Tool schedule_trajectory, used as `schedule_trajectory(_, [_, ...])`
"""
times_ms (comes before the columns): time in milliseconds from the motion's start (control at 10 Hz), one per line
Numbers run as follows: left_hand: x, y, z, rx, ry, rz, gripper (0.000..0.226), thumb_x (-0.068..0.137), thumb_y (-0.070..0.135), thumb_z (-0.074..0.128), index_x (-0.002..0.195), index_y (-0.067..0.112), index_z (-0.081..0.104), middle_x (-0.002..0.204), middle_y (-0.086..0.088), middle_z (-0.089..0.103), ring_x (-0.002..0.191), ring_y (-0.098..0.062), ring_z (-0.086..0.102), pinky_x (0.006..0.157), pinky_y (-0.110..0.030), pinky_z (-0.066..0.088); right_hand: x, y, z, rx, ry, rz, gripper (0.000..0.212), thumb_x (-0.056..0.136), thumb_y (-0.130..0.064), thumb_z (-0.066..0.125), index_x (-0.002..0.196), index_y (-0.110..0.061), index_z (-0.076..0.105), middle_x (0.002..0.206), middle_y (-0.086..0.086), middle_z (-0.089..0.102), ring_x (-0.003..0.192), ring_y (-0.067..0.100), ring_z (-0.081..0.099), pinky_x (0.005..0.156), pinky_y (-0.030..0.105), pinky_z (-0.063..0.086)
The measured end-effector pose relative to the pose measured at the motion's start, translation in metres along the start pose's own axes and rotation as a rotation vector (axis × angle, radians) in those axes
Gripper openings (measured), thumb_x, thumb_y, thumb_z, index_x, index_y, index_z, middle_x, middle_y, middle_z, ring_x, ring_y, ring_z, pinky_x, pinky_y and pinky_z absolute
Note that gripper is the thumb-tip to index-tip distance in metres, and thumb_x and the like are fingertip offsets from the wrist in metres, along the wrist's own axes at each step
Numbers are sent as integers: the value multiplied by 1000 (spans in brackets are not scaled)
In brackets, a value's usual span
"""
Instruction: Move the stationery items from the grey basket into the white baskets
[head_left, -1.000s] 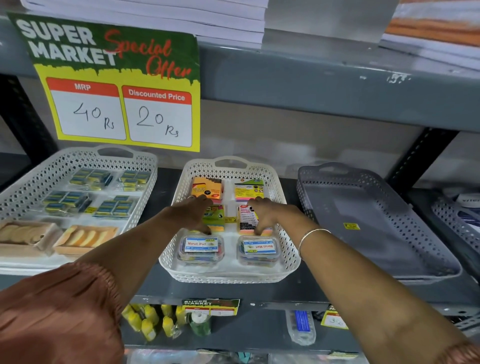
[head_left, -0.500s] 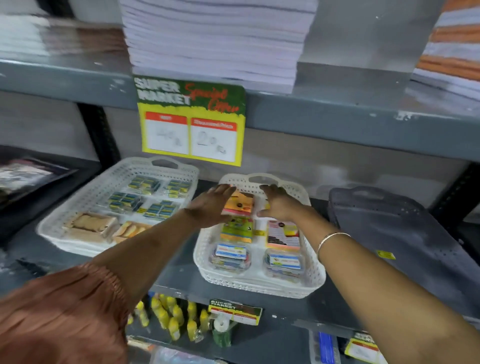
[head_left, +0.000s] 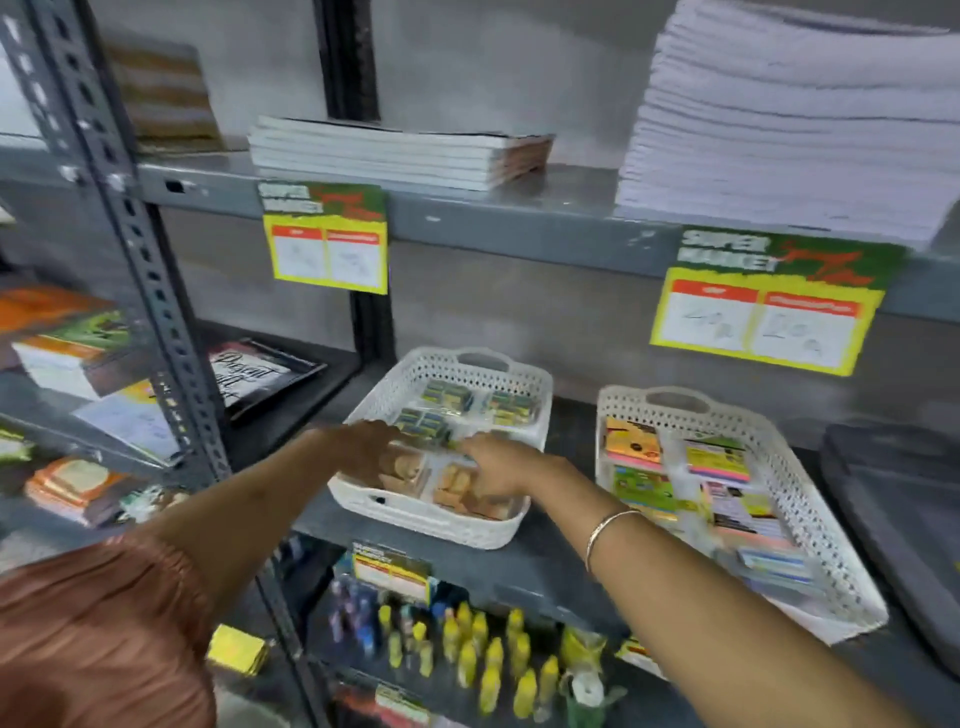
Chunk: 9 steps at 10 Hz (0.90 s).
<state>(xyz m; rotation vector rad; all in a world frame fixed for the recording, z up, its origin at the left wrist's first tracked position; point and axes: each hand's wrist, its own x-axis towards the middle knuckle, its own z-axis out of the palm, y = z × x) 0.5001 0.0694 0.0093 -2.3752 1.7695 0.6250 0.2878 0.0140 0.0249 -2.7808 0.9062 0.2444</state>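
Observation:
Both my hands reach into the left white basket (head_left: 447, 527) on the middle shelf. My left hand (head_left: 366, 449) lies flat, fingers apart, over the green-blue packets (head_left: 441, 397) and the tan packs (head_left: 402, 467) at the front. My right hand (head_left: 496, 462) rests fingers-down on the tan packs at the front right; nothing is lifted. The right white basket (head_left: 836, 582) holds colourful sticky-note pads (head_left: 631, 441) and small labelled boxes (head_left: 774, 564). The grey basket (head_left: 898, 519) stands at the far right, cut by the frame edge. The picture is blurred by motion.
Paper stacks (head_left: 789, 119) and notebooks (head_left: 395, 153) fill the upper shelf, with yellow price signs (head_left: 327, 244) hanging from its edge. Several yellow bottles (head_left: 483, 654) stand on the shelf below. A perforated metal upright (head_left: 150, 291) rises at left, with books (head_left: 67, 343) beyond it.
Both hands have left the sticky-note basket and moved left into the other white basket. My view has swung left and pulled back, showing more shelving.

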Motion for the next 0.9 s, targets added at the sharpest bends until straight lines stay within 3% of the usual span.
schedule_trajectory(100, [18,-24,12,-199,-10,-15,59,82,9,67,135,6,39,141,-19,41,118,-25,45,97,-32,40,6,-13,17,-38,-48,57,58,84,-23,64,135,-8,42,136,15,47,122,34,51,94,41,48])
schedule_trajectory(200, [26,-21,23,-604,-30,-80,11,86,9,57,97,10,58,99,-15,58,78,-14,49,61,-22,48,6,-15,27,-62,-36,131,65,88,-13,58,146,-8,28,146,14,40,129,34,47,98,41,46])
schedule_trajectory(300, [19,-6,22,-782,0,-108,22,89,7,49,69,16,49,67,-2,48,61,-12,43,57,-24,41,5,-14,28,-36,-34,176,63,89,-9,54,146,-10,28,144,15,44,126,34,49,94,39,46])
schedule_trajectory(400, [12,10,21,-1022,-46,-153,29,92,9,44,65,15,46,44,2,49,45,-11,48,59,-25,41,4,-16,28,-12,-38,196,61,90,-13,55,145,-14,30,142,14,46,126,33,49,94,38,45])
schedule_trajectory(500, [8,11,20,-1085,-76,-139,29,93,9,43,65,14,47,40,2,50,36,-8,50,50,-21,43,3,-16,29,-12,-33,200,61,91,-16,56,145,-16,30,142,13,46,126,33,50,95,38,46])
schedule_trajectory(600, [5,9,17,-1104,-40,-94,24,90,6,46,67,12,51,50,-2,52,43,-12,51,57,-23,44,8,-13,31,-5,-25,217,62,89,-14,57,145,-18,30,142,12,47,124,33,51,94,38,46])
schedule_trajectory(700, [5,8,18,-1117,-34,-85,23,91,5,45,69,10,51,45,-2,52,38,-11,51,54,-24,46,7,-16,31,-9,-37,217,62,90,-19,58,146,-18,30,143,12,46,125,32,50,96,37,45])
schedule_trajectory(800, [0,6,17,-1232,-48,-77,10,93,13,49,97,3,50,69,-6,62,53,-13,62,67,-34,51,2,-19,23,33,-32,232,76,87,-29,63,150,-16,23,152,13,35,137,32,37,105,39,39])
schedule_trajectory(900, [-6,7,11,-1105,12,19,60,85,33,64,132,10,35,123,-11,54,106,-27,56,94,-45,40,-2,-16,18,65,58,252,85,84,-35,67,151,-14,19,155,13,29,142,32,28,112,40,33])
